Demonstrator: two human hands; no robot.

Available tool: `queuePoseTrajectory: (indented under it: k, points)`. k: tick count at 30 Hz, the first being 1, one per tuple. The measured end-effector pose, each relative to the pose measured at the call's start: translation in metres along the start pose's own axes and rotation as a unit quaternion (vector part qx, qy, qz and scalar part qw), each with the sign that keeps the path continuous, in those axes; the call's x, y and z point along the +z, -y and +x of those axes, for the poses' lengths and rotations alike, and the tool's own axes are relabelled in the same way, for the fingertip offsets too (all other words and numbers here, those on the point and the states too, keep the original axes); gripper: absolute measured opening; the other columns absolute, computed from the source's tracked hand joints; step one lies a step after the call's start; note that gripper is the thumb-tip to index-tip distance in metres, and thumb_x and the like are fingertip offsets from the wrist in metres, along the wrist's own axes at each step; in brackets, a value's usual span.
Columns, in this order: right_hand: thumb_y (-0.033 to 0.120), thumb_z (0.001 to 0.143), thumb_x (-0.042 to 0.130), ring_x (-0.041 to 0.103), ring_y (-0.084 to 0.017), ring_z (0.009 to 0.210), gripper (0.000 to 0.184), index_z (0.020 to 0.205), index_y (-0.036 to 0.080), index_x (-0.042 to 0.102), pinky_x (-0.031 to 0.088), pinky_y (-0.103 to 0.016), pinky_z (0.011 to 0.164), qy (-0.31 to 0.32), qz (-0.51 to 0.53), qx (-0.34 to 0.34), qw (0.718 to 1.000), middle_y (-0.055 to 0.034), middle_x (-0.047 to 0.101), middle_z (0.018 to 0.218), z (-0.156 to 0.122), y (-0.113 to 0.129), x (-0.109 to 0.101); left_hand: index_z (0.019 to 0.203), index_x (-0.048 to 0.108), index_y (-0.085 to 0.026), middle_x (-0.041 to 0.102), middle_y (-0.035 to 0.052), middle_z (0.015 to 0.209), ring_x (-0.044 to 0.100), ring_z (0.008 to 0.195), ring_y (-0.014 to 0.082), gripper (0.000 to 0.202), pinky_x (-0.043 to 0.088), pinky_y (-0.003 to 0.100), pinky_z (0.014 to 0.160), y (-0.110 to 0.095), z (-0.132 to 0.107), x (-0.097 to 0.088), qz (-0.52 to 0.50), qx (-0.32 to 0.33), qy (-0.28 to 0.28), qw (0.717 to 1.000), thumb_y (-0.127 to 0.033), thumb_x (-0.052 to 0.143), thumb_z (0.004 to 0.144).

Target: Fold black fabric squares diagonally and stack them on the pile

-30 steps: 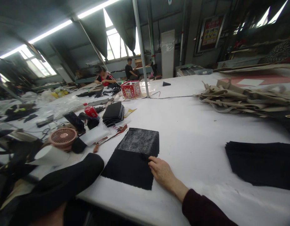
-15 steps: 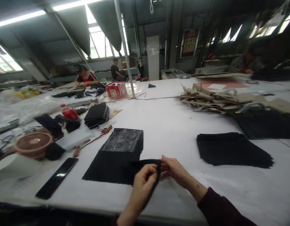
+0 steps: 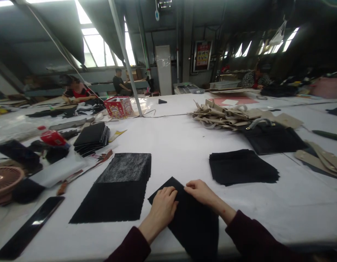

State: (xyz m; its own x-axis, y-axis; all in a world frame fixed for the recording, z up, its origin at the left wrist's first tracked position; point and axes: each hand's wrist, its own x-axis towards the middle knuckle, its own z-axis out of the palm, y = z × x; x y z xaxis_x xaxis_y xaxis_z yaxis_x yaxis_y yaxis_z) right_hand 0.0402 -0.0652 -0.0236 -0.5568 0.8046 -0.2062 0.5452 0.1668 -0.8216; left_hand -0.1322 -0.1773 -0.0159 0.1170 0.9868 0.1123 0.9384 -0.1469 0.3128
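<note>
Black fabric piece point(image 3: 195, 222) lies flat on the white desk point(image 3: 179, 145) at its near edge, turned so that one corner points far and its near end reaches the desk's rim. Judging from how it lies, one piece is out on its own and spread, with both hands on its far corner, so the smoothing or lining-up looks to be in hand rather than finished. The left hand point(image 3: 163, 203) rests palm down on the cloth, fingers loosely spread, gripping nothing. The right hand point(image 3: 201, 191) sits just beside it at the very tip of the corner, fingers curled toward the left. Whether it pinches the edge or only presses on it cannot be told.

Much seems left to work through. A dark stack with a greyish top point(image 3: 124, 169) stands just left of the piece, on a larger black sheet point(image 3: 110, 205), and a pile of black pieces point(image 3: 242, 167) lies to the right, a little farther off and apart from the hands. Neither is touched. A phone point(image 3: 28, 227) lies at the near left, and a black bag point(image 3: 272, 138) and a heap of beige parts point(image 3: 225, 114) sit at the far right.
</note>
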Motion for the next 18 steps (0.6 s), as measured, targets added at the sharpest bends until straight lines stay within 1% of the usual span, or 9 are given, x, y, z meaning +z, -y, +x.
queuePoseTrajectory:
  k: [3, 5, 7, 9, 12, 14, 18]
  points:
    - [0.031, 0.08, 0.059, 0.051, -0.015, 0.063, 0.019, 0.067, 0.018, 0.064, 0.034, -0.027, 0.062, -0.063, -0.07, -0.021, 0.995, -0.0019, 0.059, 0.062, 0.009, 0.009, 0.018, 0.111, 0.06, -0.018, 0.062, 0.0085, 0.116, 0.056, 0.106, 0.0248, 0.025, 0.046, 0.04, 0.092, 0.005, 0.01, -0.004, 0.033, 0.014, -0.006, 0.999, -0.014, 0.053, 0.088]
    - [0.026, 0.083, 0.056, 0.055, -0.018, 0.071, 0.015, 0.074, 0.019, 0.065, 0.035, -0.029, 0.066, -0.108, -0.108, -0.03, 0.988, -0.0047, 0.062, 0.072, 0.011, 0.013, 0.031, 0.108, 0.061, -0.018, 0.062, 0.0077, 0.11, 0.057, 0.101, 0.024, 0.021, 0.047, 0.039, 0.088, 0.009, 0.018, -0.007, 0.047, 0.019, -0.008, 0.999, -0.013, 0.052, 0.089]
    - [0.021, 0.087, 0.051, 0.056, -0.02, 0.08, 0.017, 0.081, 0.02, 0.066, 0.037, -0.03, 0.07, -0.145, -0.135, -0.038, 0.979, -0.0073, 0.064, 0.083, 0.011, 0.012, 0.042, 0.105, 0.063, -0.019, 0.063, 0.0069, 0.104, 0.058, 0.097, 0.0231, 0.019, 0.048, 0.037, 0.085, 0.015, 0.024, -0.007, 0.053, 0.022, -0.006, 0.998, -0.013, 0.052, 0.09]
    - [0.018, 0.09, 0.046, 0.056, -0.02, 0.083, 0.022, 0.085, 0.021, 0.066, 0.038, -0.03, 0.073, -0.184, -0.171, -0.064, 0.966, -0.0074, 0.062, 0.084, 0.01, 0.008, 0.052, 0.103, 0.064, -0.019, 0.063, 0.0063, 0.1, 0.059, 0.093, 0.0223, 0.018, 0.048, 0.036, 0.083, 0.021, 0.027, -0.004, 0.053, 0.023, -0.01, 0.998, -0.013, 0.051, 0.091]
    - [0.015, 0.093, 0.044, 0.055, -0.019, 0.079, 0.024, 0.09, 0.021, 0.067, 0.038, -0.03, 0.072, -0.246, -0.227, -0.127, 0.934, -0.0048, 0.059, 0.079, 0.009, -0.001, 0.063, 0.102, 0.065, -0.019, 0.063, 0.006, 0.098, 0.059, 0.092, 0.0217, 0.019, 0.049, 0.036, 0.082, 0.028, 0.027, 0.004, 0.037, 0.028, -0.033, 0.998, -0.013, 0.05, 0.092]
    - [0.013, 0.094, 0.044, 0.054, -0.018, 0.079, 0.025, 0.096, 0.021, 0.067, 0.038, -0.029, 0.072, -0.269, -0.244, -0.161, 0.918, -0.0039, 0.058, 0.08, 0.008, -0.007, 0.068, 0.103, 0.064, -0.019, 0.064, 0.0062, 0.099, 0.059, 0.094, 0.0218, 0.02, 0.049, 0.036, 0.083, 0.032, 0.025, 0.011, 0.019, 0.033, -0.051, 0.998, -0.011, 0.049, 0.092]
    - [0.012, 0.096, 0.042, 0.051, -0.018, 0.079, 0.027, 0.106, 0.018, 0.066, 0.037, -0.03, 0.072, -0.289, -0.269, -0.213, 0.894, -0.0047, 0.057, 0.083, 0.007, -0.013, 0.073, 0.111, 0.06, -0.018, 0.063, 0.0075, 0.103, 0.058, 0.097, 0.0222, 0.024, 0.05, 0.037, 0.086, 0.039, 0.022, 0.02, -0.014, 0.033, -0.082, 0.996, -0.011, 0.045, 0.093]
